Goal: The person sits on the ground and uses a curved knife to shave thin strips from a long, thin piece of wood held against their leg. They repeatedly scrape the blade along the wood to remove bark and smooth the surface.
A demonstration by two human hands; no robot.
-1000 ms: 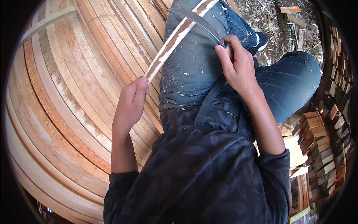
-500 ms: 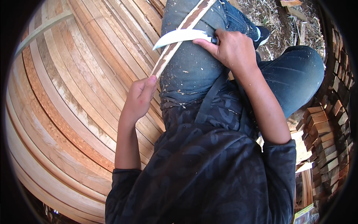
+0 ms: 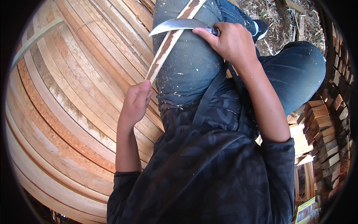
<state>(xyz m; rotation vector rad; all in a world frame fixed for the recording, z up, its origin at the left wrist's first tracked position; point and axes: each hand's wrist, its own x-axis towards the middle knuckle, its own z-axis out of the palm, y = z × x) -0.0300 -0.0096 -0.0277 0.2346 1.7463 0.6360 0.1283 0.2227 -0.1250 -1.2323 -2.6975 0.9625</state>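
Note:
A long, narrow wooden strip [image 3: 163, 53] with brown patches along its pale face lies slanted across my left thigh. My left hand [image 3: 137, 100] is closed around its near end, thumb on top. Closed on the dark handle of a curved knife [image 3: 175, 25], my right hand [image 3: 234, 42] is above the thigh, thumb stretched toward the blade. The blade crosses over the strip and its tip points left. Whether the edge touches the wood I cannot tell. The strip's far end runs out of the top of the view.
Long planks [image 3: 78, 74] lie side by side on the left, with a crosswise batten [image 3: 37, 39] over them. Stacked short wood blocks [image 3: 322, 128] stand at the right. Shavings [image 3: 278, 33] litter the ground beyond my shoe [image 3: 261, 30]. Wood flecks dot my jeans.
The knife and strip appear slightly farther left and higher in the view, and the blade has tilted from bright white to grey. Both hands keep their holds.

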